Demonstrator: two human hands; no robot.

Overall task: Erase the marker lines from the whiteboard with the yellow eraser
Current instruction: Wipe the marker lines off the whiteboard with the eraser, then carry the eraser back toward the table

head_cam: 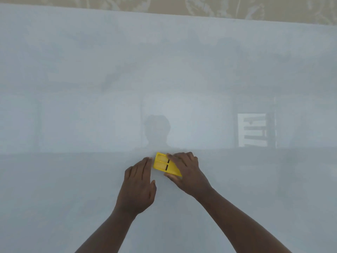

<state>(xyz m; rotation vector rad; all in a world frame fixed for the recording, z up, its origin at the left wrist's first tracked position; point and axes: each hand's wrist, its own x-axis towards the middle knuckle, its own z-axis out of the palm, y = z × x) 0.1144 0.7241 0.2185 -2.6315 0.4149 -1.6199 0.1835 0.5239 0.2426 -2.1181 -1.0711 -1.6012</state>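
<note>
The whiteboard [91,88] fills nearly the whole view, pale and glossy, with no marker lines that I can make out. The yellow eraser [161,163] lies flat against it near the middle, tilted down to the right. My right hand [186,170] covers the eraser's right half, fingers over its top and thumb under its lower edge. My left hand [138,185] rests flat on the board just left of the eraser, fingers together, its fingertips almost at the eraser's left end.
The board's top edge [182,15] runs across the top, with patterned beige wall [164,4] above it. The glossy surface reflects a person's silhouette [157,130] and a bright window [253,130] at the right.
</note>
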